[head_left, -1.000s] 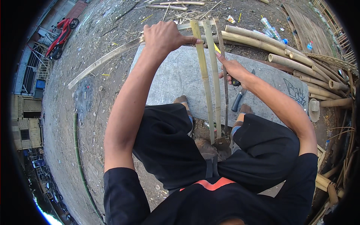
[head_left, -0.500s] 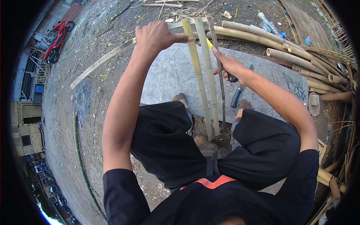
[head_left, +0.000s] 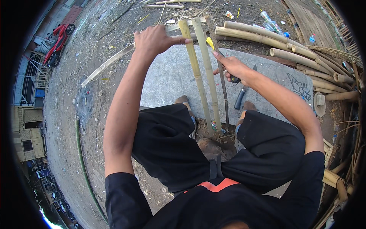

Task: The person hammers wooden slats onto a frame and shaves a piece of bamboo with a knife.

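Gripping a pale bamboo crosspiece (head_left: 172, 27) with my left hand (head_left: 151, 41), I have the thumb stretched to the right over the upper part of a yellowish strip (head_left: 195, 68). That hand is curled, its other fingertips mostly hidden from my camera. A pale length of bamboo (head_left: 106, 65) runs out to its left; I cannot tell whether it is the same piece.

My right hand (head_left: 233, 69) is closed around a tool (head_left: 210, 43) with a yellow end, which pokes out past the thumb; a black part shows near the heel of the palm. I can't make out its kind. Just left of this hand stands a greenish strip (head_left: 207, 68), and a thin dark strip (head_left: 224, 89) passes right by its thumb and one fingertip. Whether they grip it I cannot tell. All three strips run down from between the hands toward the feet.

Just below the right hand, a black-handled knife (head_left: 239, 99) lies on a grey slab (head_left: 167, 72), which spreads under both hands. Beyond and to the right of that hand I see stacked bamboo poles (head_left: 263, 36); far left of the other hand is a red motorbike (head_left: 57, 45).
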Tool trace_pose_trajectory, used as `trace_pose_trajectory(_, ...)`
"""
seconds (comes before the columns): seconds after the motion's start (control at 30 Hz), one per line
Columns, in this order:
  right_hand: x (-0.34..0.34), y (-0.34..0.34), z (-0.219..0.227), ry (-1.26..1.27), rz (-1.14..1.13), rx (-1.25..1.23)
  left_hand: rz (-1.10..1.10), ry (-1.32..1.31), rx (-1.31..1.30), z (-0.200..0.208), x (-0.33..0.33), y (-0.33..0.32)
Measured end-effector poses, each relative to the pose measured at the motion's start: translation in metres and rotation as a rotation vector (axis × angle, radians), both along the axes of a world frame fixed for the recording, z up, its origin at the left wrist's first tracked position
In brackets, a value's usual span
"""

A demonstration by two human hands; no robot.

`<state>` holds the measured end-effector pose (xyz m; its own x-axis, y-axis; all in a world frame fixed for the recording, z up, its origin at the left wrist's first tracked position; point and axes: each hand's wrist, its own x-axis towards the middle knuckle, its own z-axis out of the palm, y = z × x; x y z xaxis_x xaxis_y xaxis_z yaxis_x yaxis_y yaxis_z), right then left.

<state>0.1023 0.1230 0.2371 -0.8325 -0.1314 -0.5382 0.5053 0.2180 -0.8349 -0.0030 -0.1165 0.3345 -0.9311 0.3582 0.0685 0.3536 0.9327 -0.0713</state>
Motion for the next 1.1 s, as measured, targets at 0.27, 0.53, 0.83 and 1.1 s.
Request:
trace_pose_trajectory(0.27,-0.0015,0.0018,-0.0052,0.027,0.018,0.001,-0.008,-0.048,0.034,-0.0034,-0.0037,-0.003)
trace_pose_trajectory(0.53,-0.0022,0.0011,-0.0095,0.007,0.032,0.022,0.005,-0.047,0.026,-0.0036,-0.0049,-0.003)
trace_pose_trajectory(0.83,-0.0012,0.0008,-0.0089,0.009,0.05,0.038,-0.014,-0.035,0.027,-0.0059,-0.0041,-0.0033)
trace_pose_trajectory(1.1,0.0002,-0.0016,-0.0084,0.013,0.039,0.035,-0.018,-0.022,0.023,-0.0099,-0.0059,-0.0052)
